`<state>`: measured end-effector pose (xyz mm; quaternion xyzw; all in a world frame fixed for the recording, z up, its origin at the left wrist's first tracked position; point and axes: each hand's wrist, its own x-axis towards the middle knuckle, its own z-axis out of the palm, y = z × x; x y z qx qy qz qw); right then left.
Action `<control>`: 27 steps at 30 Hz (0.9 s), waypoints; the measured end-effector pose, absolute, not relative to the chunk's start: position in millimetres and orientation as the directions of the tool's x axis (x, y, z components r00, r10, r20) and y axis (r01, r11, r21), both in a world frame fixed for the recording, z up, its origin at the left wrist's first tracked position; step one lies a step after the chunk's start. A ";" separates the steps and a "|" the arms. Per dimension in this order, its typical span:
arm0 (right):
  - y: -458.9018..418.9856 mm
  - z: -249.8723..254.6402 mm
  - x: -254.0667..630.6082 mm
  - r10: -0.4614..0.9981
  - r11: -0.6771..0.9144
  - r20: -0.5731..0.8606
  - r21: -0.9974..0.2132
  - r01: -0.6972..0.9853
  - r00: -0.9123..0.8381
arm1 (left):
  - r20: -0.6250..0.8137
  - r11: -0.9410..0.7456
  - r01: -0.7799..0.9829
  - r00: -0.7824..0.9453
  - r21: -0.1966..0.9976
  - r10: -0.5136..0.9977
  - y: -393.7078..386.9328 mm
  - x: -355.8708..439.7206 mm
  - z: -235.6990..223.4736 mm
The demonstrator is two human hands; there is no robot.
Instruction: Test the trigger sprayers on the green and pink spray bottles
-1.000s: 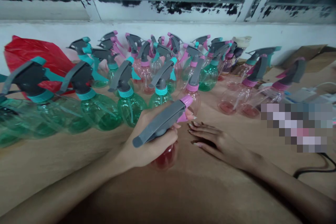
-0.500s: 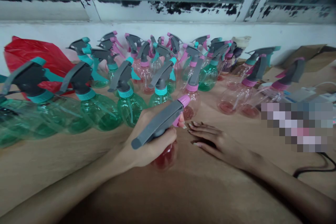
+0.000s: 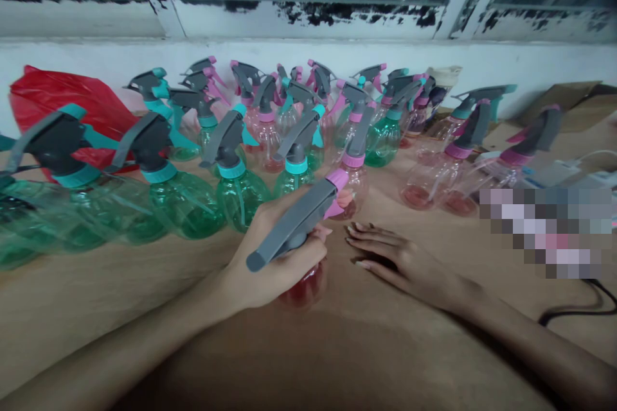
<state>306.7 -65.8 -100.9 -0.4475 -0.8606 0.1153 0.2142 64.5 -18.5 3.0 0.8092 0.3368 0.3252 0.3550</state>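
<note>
Red plastic bag (image 3: pixel 96 109), one, ten o'clock. Front teal-collared spray bottles (image 3: pixel 241 199), nine to twelve: four whole heads, leftmost bodies cut off. Back cluster of spray bottles (image 3: pixel 268 149), twelve: overlapping, uncountable. Left hand (image 3: pixel 267 257) grips neck of one pink-nozzled spray bottle (image 3: pixel 294 221), dial centre; probably light, smooth, slightly squeezable; best held at neck. Right hand (image 3: pixel 400 253) rests on surface (image 3: pixel 376 340), three o'clock, grasping nothing. Two pink-collared spray bottles (image 3: pixel 427 189), two o'clock.

Spray bottle (image 3: pixel 299 218), grey-headed, pink-nozzled: gripped in left hand (image 3: pixel 282 275). Right hand (image 3: pixel 402 257): resting on tabletop (image 3: pixel 436 234), just right of left hand. Green spray bottles (image 3: pixel 241 200): beyond left hand and leftward. Pink-collared spray bottles (image 3: pixel 423 183): beyond right hand.
</note>
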 end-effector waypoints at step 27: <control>-66.0 -101.5 306.2 0.821 0.571 0.246 -0.378 0.729 -0.515 | 0.358 -0.568 0.279 0.548 0.774 0.756 -18.9 64.3 1.6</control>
